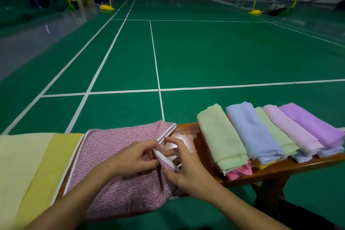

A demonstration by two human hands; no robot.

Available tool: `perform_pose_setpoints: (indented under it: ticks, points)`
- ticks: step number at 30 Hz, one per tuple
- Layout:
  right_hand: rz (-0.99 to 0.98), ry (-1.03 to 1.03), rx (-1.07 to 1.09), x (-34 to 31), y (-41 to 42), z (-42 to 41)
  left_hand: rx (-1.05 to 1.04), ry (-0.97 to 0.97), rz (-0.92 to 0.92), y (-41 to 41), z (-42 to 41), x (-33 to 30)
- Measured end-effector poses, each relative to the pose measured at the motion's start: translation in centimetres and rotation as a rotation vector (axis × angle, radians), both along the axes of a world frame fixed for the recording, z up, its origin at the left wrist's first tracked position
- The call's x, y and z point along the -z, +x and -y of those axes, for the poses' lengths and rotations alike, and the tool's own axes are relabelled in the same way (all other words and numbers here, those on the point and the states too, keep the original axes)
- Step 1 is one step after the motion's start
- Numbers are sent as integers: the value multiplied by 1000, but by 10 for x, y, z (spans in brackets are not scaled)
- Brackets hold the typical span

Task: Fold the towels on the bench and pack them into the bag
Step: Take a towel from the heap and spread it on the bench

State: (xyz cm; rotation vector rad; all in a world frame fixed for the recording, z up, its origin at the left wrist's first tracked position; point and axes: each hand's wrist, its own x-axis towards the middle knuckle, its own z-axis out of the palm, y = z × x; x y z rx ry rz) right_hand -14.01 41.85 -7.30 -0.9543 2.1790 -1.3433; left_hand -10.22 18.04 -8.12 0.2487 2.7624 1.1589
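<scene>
Your left hand (137,157) and right hand (182,166) both pinch the white-trimmed edge of the pink speckled towel (119,157) on the wooden bench (186,132). Align trims before creasing. Bare bench lies just right of it, before the folded towels (261,132); yellow towel (37,164) crowds left. No bag visible.

Wooden bench (188,132), yellow cloth (33,164), pink speckled towel (119,155), row of folded pastel towels (261,132)
</scene>
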Motion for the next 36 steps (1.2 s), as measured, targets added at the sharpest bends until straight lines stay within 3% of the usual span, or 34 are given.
perform_pose_setpoints:
  ticks: [7,12,23,28,36]
  points:
    - [81,214,24,1,-6,-21,-113,132,-34,7,10,-6]
    - [0,274,-7,10,-12,-22,-169,215,-45,11,17,-11]
    - [87,118,-10,15,-29,6,-262,332,-46,21,30,-27]
    - [-39,136,41,15,-35,27,-305,429,-71,30,35,-35]
    - [78,-165,133,13,-43,63,-353,693,-129,41,37,-44]
